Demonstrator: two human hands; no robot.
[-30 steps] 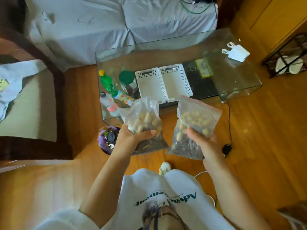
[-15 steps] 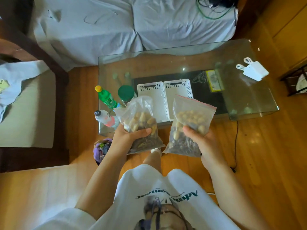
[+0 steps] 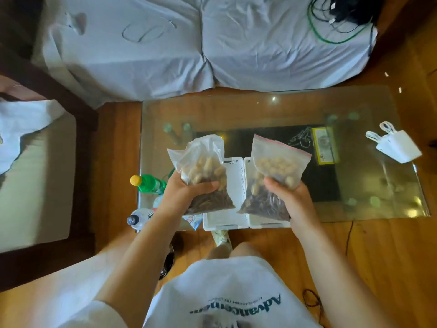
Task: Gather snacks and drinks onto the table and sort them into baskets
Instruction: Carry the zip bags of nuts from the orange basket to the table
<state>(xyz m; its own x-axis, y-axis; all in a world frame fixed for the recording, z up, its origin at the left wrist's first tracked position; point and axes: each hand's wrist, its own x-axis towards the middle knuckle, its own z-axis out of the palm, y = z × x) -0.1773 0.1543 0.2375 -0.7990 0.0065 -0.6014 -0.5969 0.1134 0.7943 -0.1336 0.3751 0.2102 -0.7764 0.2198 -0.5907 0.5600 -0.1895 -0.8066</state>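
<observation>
Two clear bags of mixed snacks are in the air over the glass surface (image 3: 283,107), one in each hand. The left hand (image 3: 182,197) is clamped on the loose-topped bag (image 3: 201,171), thumb across its front; the right hand (image 3: 293,200) grips the zip bag with the pink seal strip (image 3: 276,171) the same way. Each holds pale nuts above a darker layer that looks like seeds. The hands are apart, with both bags hanging above two white slotted baskets (image 3: 234,185) that sit touching side by side at the near edge of the surface.

To do this step well, I would lower each bag until its bottom rests in a basket before letting go, since the contents are loose and the left bag's mouth looks unsealed; keeping that one upright should prevent a spill. As both are snacks, they probably belong in the same basket, so laying them flat, one after the other, would leave the second basket free for drinks.

Counted: two snack bags, two baskets, and two bottles at the left end of the surface: a green one with a yellow cap (image 3: 147,183) and a pale one with a dark cap (image 3: 138,218), both partly hidden by the left forearm. A small wrapped packet (image 3: 192,220) peeks out just beside the left basket. One white paper bag with handles (image 3: 397,147) lies well apart at the right.
</observation>
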